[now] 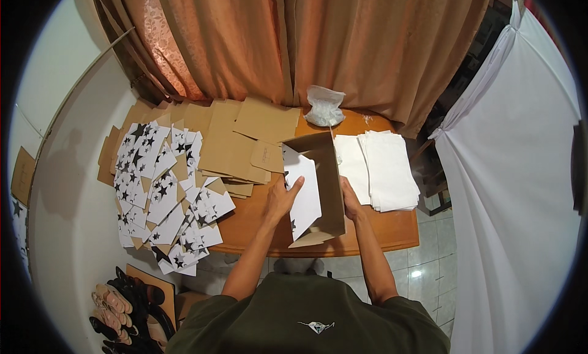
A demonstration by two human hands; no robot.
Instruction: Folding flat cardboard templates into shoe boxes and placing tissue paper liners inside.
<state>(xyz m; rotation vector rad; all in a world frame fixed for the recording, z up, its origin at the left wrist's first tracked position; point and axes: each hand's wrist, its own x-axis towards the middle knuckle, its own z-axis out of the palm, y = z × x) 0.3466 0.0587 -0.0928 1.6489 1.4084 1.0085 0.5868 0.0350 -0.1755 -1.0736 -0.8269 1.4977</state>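
Observation:
An open cardboard box [328,192], brown inside, is held in front of me over the table's near side. A white panel [306,201] with black stars at its edge stands along its left side. My left hand [284,198] grips that side, with the thumb lying over the white panel and the other fingers hidden. On the opposite wall, my right hand [351,199] is closed around the outside; its fingertips are partly hidden. Left of the box lie flat brown cardboard pieces [229,149]. To its right rests a stack of white sheets [389,170].
Star-printed white cardboard pieces [162,198] are heaped on the left, some overhanging the wooden table [401,228]. A clear plastic bag [325,106] with white contents sits at the back by the brown curtain [367,41]. Shoes [116,308] stand on the lower left; a white cloth [514,170] hangs right.

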